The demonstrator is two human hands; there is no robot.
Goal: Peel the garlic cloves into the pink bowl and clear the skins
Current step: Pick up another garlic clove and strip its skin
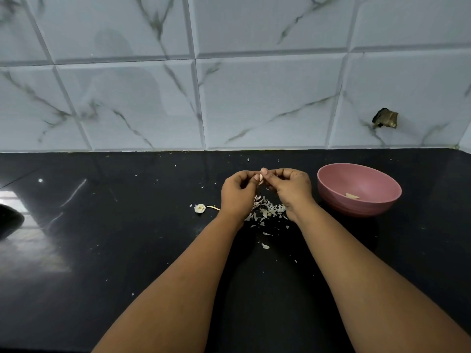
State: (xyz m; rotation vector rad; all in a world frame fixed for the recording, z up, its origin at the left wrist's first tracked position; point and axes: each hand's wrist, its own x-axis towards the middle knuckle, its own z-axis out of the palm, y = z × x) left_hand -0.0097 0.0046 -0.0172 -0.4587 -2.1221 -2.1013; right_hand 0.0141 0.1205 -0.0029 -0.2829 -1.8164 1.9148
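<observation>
Both my hands meet above the black counter, pinching one garlic clove (261, 178) between their fingertips. My left hand (237, 192) holds it from the left, my right hand (290, 187) from the right. Under and between my wrists lies a pile of white garlic skins (267, 211), with loose flakes trailing toward me. The pink bowl (331, 184) stands just right of my right hand with one peeled clove (352, 196) inside. A garlic root base (200, 208) and a thin stem piece (213, 207) lie left of my left wrist.
The black glossy counter (127, 250) runs back to a marble-patterned tiled wall (229, 98). A dark hole (384, 118) is broken into a tile at the right. A dark object (10, 220) shows at the left edge. Tiny skin specks dot the counter.
</observation>
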